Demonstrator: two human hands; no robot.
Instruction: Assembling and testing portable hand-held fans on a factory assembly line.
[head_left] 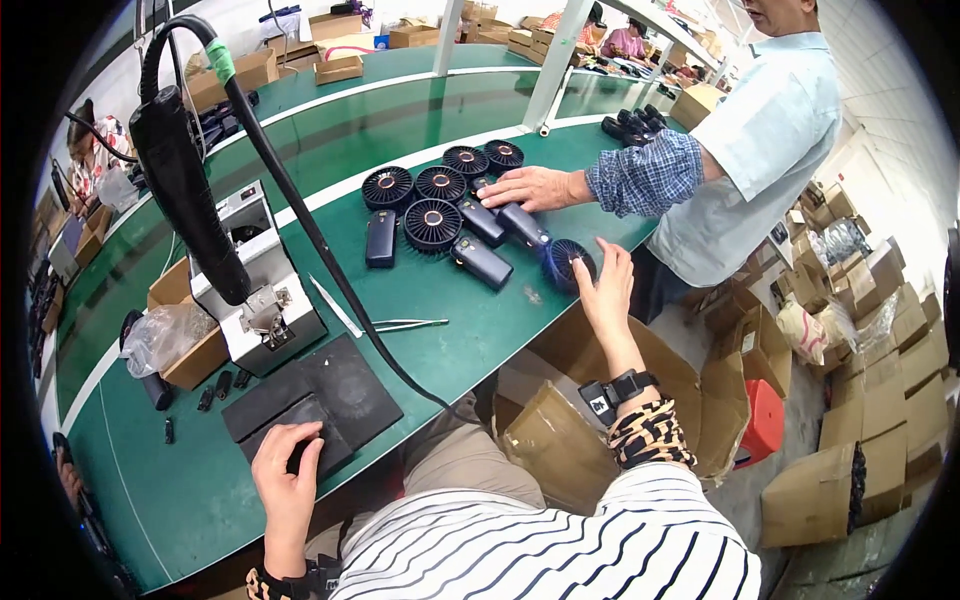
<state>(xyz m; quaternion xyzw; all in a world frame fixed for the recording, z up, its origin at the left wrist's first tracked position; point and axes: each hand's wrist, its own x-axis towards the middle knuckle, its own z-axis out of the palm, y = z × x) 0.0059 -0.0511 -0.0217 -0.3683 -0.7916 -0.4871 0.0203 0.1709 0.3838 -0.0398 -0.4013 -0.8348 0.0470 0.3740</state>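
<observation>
My right hand [608, 290] reaches over the table's near edge with its fingers apart. Its thumb side meets the round head of a dark blue handheld fan [566, 262], without a grip round it. By the near edge of a black mat [345, 385], my left hand [283, 468] is loosely curved, thumb and fingers apart and nothing visible between them. Several more handheld fans [433, 225] lie in a cluster, round heads and dark handles showing. A co-worker's hand [535, 188] rests on the fans at the right of the cluster.
A black power screwdriver [185, 190] hangs on a cable above a white machine [260, 300]. Tweezers [410, 324] lie beside the mat. A cardboard box with a plastic bag [165, 335] stands at the left. An open carton [560, 440] sits below the table edge; the co-worker [760, 130] stands at the right.
</observation>
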